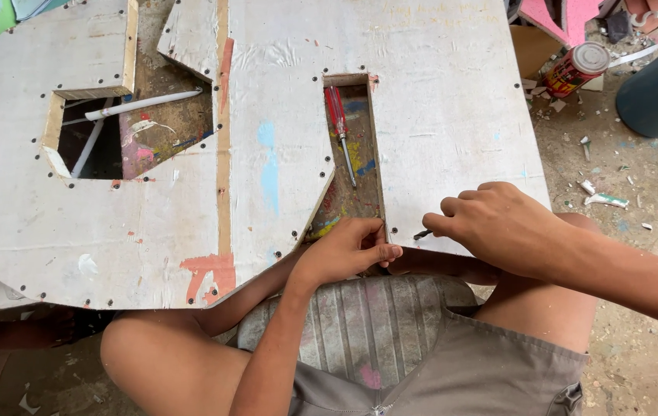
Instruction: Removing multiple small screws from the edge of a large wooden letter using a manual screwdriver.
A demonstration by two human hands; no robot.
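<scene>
A large white board [437, 115], cut into letter-like shapes and dotted with small dark screw heads along its edges, is lying across the person's knees and serving as the landmark here. At the near edge of the board, where a narrow slot [353, 154] is opening toward the person, the left hand [348, 250] is resting with its fingers curled and the thumb pressing flat against the board's corner, gripping the edge rather than any loose thing. Just to the right of that slot mouth, the right hand [498, 225] is closing its fingers together and pinching a small dark screw or bit [422, 234], whose tip is sticking out toward the left hand; what exactly the piece is cannot be told. Inside the slot, toward the far end of the board, a red-handled screwdriver [340, 131] is lying untouched with its shaft pointing toward the person. In the opening at the left part of the board, white pipes [140, 105] are showing below. Beyond the board's far right corner, a red can [575, 69] is lying on the littered floor [637, 185]. Under the board's near edge, a ribbed grey seat [367, 323] is showing between the person's legs
</scene>
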